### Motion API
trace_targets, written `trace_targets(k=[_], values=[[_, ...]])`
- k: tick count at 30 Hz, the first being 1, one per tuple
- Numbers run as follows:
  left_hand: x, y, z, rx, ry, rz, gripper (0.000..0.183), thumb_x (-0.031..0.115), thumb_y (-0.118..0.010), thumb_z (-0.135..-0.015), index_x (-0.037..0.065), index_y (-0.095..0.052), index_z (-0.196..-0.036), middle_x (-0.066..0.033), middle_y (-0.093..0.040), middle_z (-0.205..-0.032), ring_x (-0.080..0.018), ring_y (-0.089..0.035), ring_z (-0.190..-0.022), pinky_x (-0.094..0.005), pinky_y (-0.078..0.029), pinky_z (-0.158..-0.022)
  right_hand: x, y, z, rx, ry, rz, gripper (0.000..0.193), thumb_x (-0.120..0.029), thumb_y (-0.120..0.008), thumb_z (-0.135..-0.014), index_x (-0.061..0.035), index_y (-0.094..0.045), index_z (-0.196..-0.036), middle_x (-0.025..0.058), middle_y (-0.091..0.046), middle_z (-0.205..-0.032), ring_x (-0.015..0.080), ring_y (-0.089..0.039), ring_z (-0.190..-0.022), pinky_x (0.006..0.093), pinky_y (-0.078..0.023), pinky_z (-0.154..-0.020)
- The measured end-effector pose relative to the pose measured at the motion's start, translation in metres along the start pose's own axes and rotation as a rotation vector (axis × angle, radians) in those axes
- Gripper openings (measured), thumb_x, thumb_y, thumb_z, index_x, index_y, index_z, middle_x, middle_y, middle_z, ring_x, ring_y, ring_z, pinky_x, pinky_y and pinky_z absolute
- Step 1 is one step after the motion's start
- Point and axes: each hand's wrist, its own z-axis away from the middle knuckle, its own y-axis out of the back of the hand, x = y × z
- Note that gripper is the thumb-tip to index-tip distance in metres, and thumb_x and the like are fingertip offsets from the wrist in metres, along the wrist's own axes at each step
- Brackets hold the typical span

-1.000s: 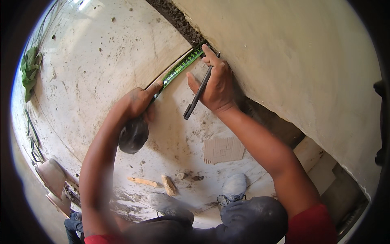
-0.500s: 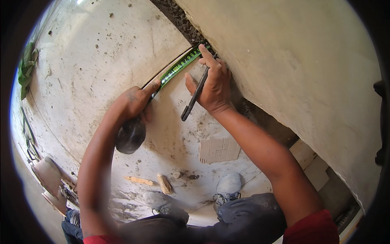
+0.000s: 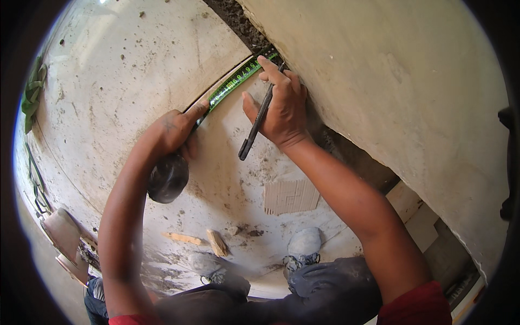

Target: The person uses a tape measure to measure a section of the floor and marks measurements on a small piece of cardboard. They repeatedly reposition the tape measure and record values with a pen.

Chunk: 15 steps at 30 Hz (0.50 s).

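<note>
A green tape-measure blade (image 3: 234, 82) stretches across the pale tiled floor, along the joint beside a large tile, up to the wall. My left hand (image 3: 172, 131) is closed on the tape measure at the blade's lower end; its case is mostly hidden. Fingertips of my right hand (image 3: 287, 111) press on the blade near the wall. The same hand keeps a black pen (image 3: 253, 132) between its fingers, tip toward the wall. Partly covered by my left forearm is a black rounded object (image 3: 169, 180); its kind is unclear.
The pale wall (image 3: 390, 86) slants along the right, with a dirt-filled gap (image 3: 238, 21) at its foot. A cardboard piece (image 3: 292, 196) and wood scraps (image 3: 218, 242) lie before my shoes (image 3: 304, 244). Green cloth-like material (image 3: 33, 95) is at far left, above a trowel-like tool (image 3: 60, 230).
The whole view has shifted slightly, so the scene sits a little further left and up. Both hands keep about the same hold on the tape measure and pen.
</note>
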Motion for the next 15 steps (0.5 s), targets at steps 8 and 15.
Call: trace_targets(k=[8, 15], values=[[0.0018, -0.0006, 0.0004, 0.002, 0.018, -0.01, 0.081, 0.065, -0.04, -0.095, -0.002, -0.066, -0.061, -0.0126, -0.061, -0.053, -0.0222, -0.062, -0.048, -0.0331, -0.052, -0.055, 0.0033, -0.0022, -0.0007, 0.043, 0.07, 0.006, 0.071, -0.021, -0.076, -0.076, -0.0094, -0.043, -0.138, 0.0047, -0.058, -0.102, 0.0263, -0.053, -0.095, 0.0408, -0.041, -0.088], [0.0036, -0.0018, 0.0032, 0.02, 0.027, -0.03, 0.08, 0.065, -0.038, -0.097, -0.001, -0.065, -0.06, -0.0111, -0.06, -0.053, -0.0214, -0.061, -0.048, -0.0333, -0.052, -0.054, 0.0045, -0.0032, 0.0028, 0.023, 0.011, -0.054, 0.055, -0.021, -0.075, -0.074, -0.0155, -0.042, -0.118, 0.0073, -0.059, -0.129, 0.0318, -0.054, -0.103, 0.0462, -0.042, -0.086]])
